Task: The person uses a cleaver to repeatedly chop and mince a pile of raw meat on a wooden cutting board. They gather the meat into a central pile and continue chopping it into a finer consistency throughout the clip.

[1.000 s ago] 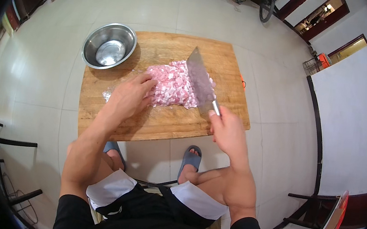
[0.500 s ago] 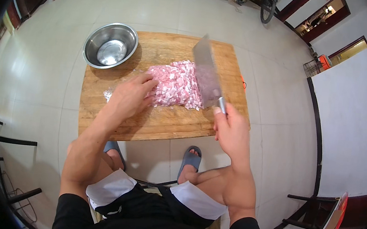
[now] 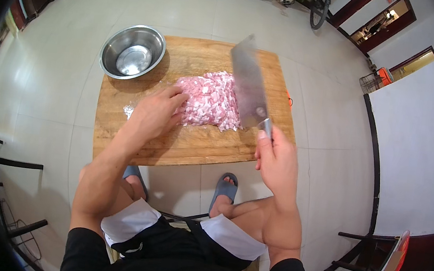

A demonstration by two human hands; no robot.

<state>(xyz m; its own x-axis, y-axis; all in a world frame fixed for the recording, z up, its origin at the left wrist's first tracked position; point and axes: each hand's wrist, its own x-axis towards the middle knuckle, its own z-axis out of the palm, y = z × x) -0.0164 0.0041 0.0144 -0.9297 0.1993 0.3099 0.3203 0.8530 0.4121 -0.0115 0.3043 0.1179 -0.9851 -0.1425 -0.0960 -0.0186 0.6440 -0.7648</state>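
Far left there's a steel bowl (image 3: 134, 60), parked on the far left corner of a wooden bench (image 3: 199, 148) (or a board laid on one, can't tell which). You can see its shiny bottom, so none of the meat is in there. Nearer in, a few pale scraps (image 3: 128, 110) lie just past the left wrist.

Then the left hand (image 3: 160, 109): grip's half curled, palm down, fingertips touching the left edge of the meat. Can't tell if it's actually pinching any or just steadying the pile.

The chopped meat (image 3: 212, 100) sits mid-bench in a low, squarish heap, pink with white fatty bits. Progress-wise I'd call it well along: no whole slab showing, it's all little pieces. Some look chunkier than others, so if anything's left it's probably evening those out, imo.

Just right of the heap is the cleaver (image 3: 250, 83), blade a bit blurry, tilted, and lifted off the wood from the looks of it. Right hand (image 3: 279, 159) has its grip properly clamped around the handle, fingers wrapped, thumb up near the blade end.
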